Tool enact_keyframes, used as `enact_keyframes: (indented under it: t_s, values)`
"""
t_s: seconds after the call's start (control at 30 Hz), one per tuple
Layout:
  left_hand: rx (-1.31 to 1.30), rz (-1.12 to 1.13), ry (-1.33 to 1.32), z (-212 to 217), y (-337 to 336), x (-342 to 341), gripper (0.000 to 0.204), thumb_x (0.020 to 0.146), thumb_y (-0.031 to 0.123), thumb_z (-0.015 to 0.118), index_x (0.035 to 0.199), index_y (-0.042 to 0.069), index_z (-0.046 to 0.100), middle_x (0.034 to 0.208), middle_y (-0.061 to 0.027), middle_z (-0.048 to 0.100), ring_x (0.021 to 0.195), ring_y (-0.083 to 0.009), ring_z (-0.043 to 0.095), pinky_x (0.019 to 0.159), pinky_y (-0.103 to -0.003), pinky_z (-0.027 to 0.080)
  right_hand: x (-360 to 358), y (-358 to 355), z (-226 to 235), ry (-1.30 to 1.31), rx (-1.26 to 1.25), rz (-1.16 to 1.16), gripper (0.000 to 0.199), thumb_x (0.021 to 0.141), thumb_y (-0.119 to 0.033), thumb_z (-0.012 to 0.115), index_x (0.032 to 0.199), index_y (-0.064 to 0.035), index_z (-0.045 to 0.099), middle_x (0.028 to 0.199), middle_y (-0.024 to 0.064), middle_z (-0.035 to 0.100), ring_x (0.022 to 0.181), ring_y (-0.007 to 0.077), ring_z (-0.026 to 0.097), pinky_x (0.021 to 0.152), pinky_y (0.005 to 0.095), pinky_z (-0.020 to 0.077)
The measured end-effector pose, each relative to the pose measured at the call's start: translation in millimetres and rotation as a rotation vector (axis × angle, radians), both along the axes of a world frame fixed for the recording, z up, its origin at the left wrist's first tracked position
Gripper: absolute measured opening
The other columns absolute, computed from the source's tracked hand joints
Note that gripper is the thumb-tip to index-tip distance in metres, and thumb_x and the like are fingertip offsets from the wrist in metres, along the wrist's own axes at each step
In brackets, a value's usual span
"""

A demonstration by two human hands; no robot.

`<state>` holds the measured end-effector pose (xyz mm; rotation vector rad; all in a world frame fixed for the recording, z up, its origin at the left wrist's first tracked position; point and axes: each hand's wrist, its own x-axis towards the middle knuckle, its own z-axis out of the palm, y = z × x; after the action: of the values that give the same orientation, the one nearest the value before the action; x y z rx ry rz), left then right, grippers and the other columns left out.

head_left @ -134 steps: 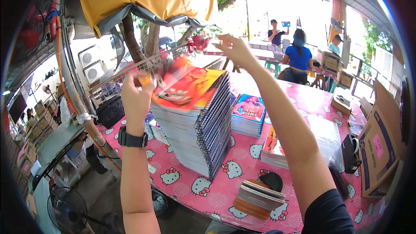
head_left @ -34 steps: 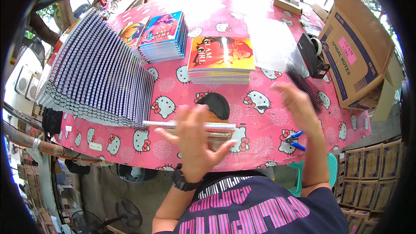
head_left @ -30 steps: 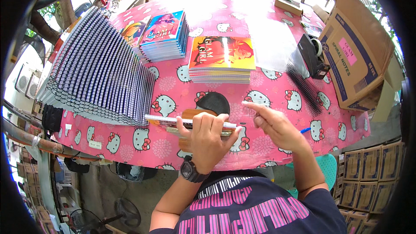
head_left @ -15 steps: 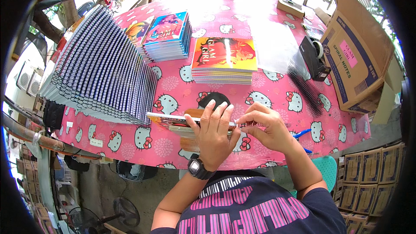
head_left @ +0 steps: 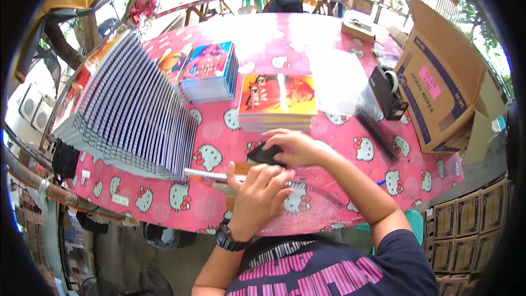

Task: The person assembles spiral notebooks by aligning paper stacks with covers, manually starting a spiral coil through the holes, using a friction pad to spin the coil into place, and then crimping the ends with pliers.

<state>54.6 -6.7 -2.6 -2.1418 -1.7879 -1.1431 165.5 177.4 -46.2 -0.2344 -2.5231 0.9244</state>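
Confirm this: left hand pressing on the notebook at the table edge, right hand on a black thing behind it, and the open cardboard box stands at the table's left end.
Not quite. The head view shows the open cardboard box at the table's right end, not left. The left hand does press on the notebook, and the right hand rests on the black thing.

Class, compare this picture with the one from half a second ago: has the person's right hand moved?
Yes. The right hand has shifted away from the body and leftward, off the notebook under the left hand, onto the black object, nearer the orange-covered stack.

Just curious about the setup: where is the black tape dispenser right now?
In the head view, the black tape dispenser stands on the person's right, between the open brown cardboard box and the clear plastic sheets.
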Motion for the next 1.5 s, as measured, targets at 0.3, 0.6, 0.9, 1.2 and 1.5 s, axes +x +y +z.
enact_keyframes:
  t_s: [0.3, 0.6, 0.9, 1.2, 1.5]
  values:
    - [-0.079, -0.003, -0.025, -0.1, -0.1, -10.1, 0.014, 0.086, 0.031, 0.061, 0.087, 0.019, 0.067, 0.086, 0.0059, 0.062, 0.097, -0.0154, 0.056, 0.103, -0.058, 0.008, -38.2, 2.9, -32.2, -0.323, 0.167, -0.190, 0.050, 0.070, -0.022, 0.070, 0.115, -0.0090, 0.052, 0.107, 0.0178, 0.059, 0.097, 0.0369, 0.058, 0.082, 0.0454, 0.0479]
    - [-0.057, 0.015, -0.118, 12.4, -4.7, -9.2, 0.017, 0.083, 0.032, 0.066, 0.091, 0.017, 0.067, 0.092, 0.0049, 0.063, 0.096, -0.0168, 0.056, 0.105, -0.056, 0.002, 30.1, 0.9, -25.1, -0.316, 0.139, -0.144, 0.054, 0.070, -0.039, 0.074, 0.111, -0.0096, 0.053, 0.115, 0.0146, 0.053, 0.112, 0.0349, 0.048, 0.092, 0.0465, 0.0420]
    - [-0.188, -0.051, 0.014, 2.6, -5.4, -22.9, 0.039, 0.080, 0.038, 0.068, 0.112, 0.017, 0.060, 0.108, 0.0013, 0.061, 0.103, -0.0185, 0.056, 0.105, -0.059, -0.001, 41.6, -2.7, -25.7, -0.313, 0.078, -0.169, 0.070, 0.059, -0.035, 0.080, 0.117, -0.0094, 0.051, 0.126, 0.0178, 0.044, 0.117, 0.0367, 0.043, 0.096, 0.0431, 0.0411]
    - [-0.126, 0.201, -0.039, -0.9, -17.3, -42.7, 0.030, 0.068, 0.039, 0.077, 0.087, 0.019, 0.065, 0.082, 0.0041, 0.059, 0.092, -0.0154, 0.057, 0.106, -0.061, 0.004, 49.7, -49.4, 24.4, 0.276, -0.904, 0.203, 0.050, 0.075, -0.044, 0.072, 0.108, -0.0072, 0.066, 0.118, 0.0186, 0.060, 0.114, 0.0281, 0.052, 0.097, 0.0406, 0.0381]
    - [-0.122, 0.164, -0.081, -2.7, -17.9, -42.4, 0.031, 0.066, 0.042, 0.078, 0.084, 0.019, 0.066, 0.075, 0.0047, 0.056, 0.083, -0.0142, 0.056, 0.107, -0.057, 0.010, 41.7, -46.5, 56.7, -0.014, -0.460, 0.159, 0.050, 0.075, -0.048, 0.071, 0.103, -0.0068, 0.069, 0.110, 0.0132, 0.063, 0.111, 0.0273, 0.053, 0.096, 0.0379, 0.0385]
